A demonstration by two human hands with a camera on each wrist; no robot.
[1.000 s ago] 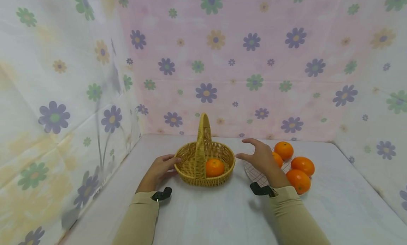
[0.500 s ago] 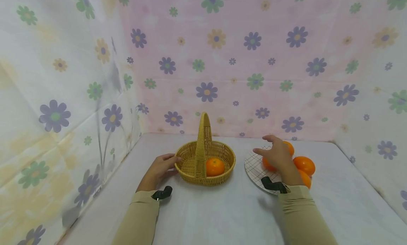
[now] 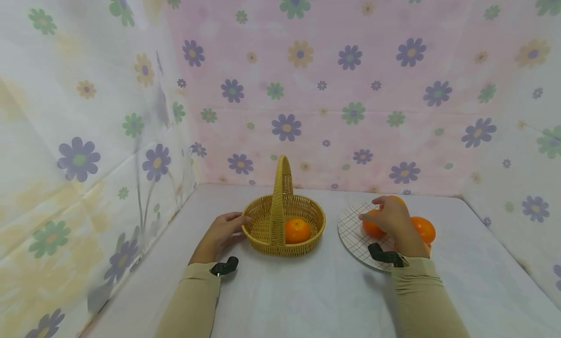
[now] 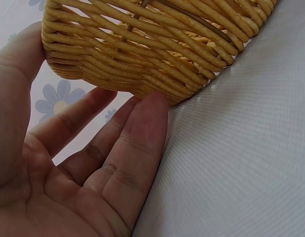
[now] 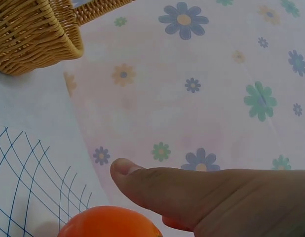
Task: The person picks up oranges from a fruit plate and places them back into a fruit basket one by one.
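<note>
A woven basket (image 3: 267, 216) with a tall handle stands mid-table and holds one orange (image 3: 297, 231). My left hand (image 3: 236, 226) rests open against the basket's left wall. In the left wrist view its straight fingers (image 4: 142, 128) touch the wicker basket (image 4: 142, 49) low down. To the right lies a checked plate (image 3: 352, 235) with oranges. My right hand (image 3: 374, 218) curls over the front orange (image 3: 370, 229). In the right wrist view the thumb (image 5: 157, 190) lies just over that orange (image 5: 108, 224).
Two more oranges show on the plate, one at its right (image 3: 424, 229) and one behind my hand (image 3: 396, 199). Flowered cloth walls (image 3: 285, 109) close the table at the back and on both sides. The white tabletop (image 3: 307, 294) reaches toward me.
My right hand has swung right from beside the basket to the plate and come down on the front orange. The left hand and the basket have stayed put.
</note>
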